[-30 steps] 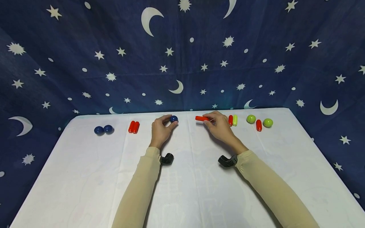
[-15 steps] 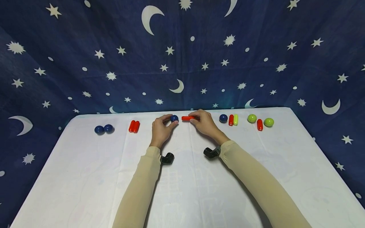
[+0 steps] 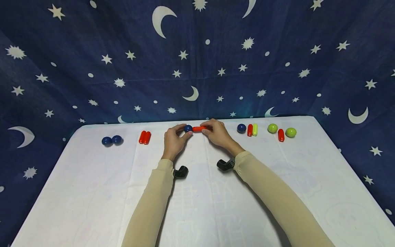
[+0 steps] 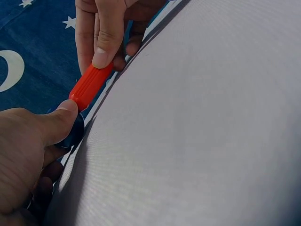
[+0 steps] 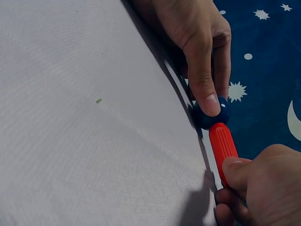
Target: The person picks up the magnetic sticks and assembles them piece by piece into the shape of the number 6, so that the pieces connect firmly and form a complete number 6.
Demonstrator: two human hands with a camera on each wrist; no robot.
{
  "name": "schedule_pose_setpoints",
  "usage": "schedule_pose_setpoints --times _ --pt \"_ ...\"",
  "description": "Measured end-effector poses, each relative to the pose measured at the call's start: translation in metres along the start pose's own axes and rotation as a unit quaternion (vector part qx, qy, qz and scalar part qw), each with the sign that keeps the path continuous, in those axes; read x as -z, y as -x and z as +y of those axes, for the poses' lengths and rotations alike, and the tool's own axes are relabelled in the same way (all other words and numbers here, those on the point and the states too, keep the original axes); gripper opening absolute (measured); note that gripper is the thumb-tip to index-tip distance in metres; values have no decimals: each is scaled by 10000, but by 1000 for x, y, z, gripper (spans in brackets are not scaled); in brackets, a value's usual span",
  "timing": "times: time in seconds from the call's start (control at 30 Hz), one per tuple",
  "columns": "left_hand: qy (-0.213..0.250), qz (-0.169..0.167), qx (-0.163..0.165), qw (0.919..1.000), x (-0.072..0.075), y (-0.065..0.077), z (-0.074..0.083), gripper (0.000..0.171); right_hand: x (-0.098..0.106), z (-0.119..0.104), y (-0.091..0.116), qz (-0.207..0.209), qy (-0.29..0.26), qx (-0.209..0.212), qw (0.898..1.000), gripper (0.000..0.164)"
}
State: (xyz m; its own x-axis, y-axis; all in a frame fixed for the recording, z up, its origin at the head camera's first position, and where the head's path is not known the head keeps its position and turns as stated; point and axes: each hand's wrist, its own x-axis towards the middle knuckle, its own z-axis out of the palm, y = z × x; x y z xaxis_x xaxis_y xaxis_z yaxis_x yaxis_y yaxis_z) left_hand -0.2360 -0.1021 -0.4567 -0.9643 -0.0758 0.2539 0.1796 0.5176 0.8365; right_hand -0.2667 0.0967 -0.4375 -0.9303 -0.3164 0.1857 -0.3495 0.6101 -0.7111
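Note:
Near the back edge of the table, my left hand (image 3: 174, 141) pinches a dark blue ball (image 3: 188, 128) between thumb and fingers. Facing it, my right hand (image 3: 218, 133) grips the right end of a red grooved rod (image 3: 198, 129), rounded at its ends. The rod's left end meets the ball's right side. In the right wrist view the ball (image 5: 207, 118) sits right against the tip of the red rod (image 5: 221, 143). The left wrist view shows the ball (image 4: 75, 134) partly hidden behind my left thumb.
Left on the white table (image 3: 197, 206) lie two blue balls (image 3: 112, 140) and two red rods (image 3: 144, 137). Rightward are a blue ball (image 3: 241, 128), a red rod (image 3: 250, 130), a yellow-green rod (image 3: 254, 130), and another red rod (image 3: 280, 135) between green balls (image 3: 290, 132). A starry cloth (image 3: 197, 61) hangs behind.
My right hand has moved left with the red rod, bringing its end against the blue ball. That uncovered the blue ball on the right. My left hand has stayed in place.

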Motion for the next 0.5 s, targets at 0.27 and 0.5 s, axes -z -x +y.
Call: schedule_pose_setpoints --times 0.27,0.5 --pt "-3 12 1 10000 0 2 2 44 4 1 4 105 -61 -67 9999 27" --pt "31 3 36 10000 1 2 2 43 23 4 11 403 -338 13 9986 26"
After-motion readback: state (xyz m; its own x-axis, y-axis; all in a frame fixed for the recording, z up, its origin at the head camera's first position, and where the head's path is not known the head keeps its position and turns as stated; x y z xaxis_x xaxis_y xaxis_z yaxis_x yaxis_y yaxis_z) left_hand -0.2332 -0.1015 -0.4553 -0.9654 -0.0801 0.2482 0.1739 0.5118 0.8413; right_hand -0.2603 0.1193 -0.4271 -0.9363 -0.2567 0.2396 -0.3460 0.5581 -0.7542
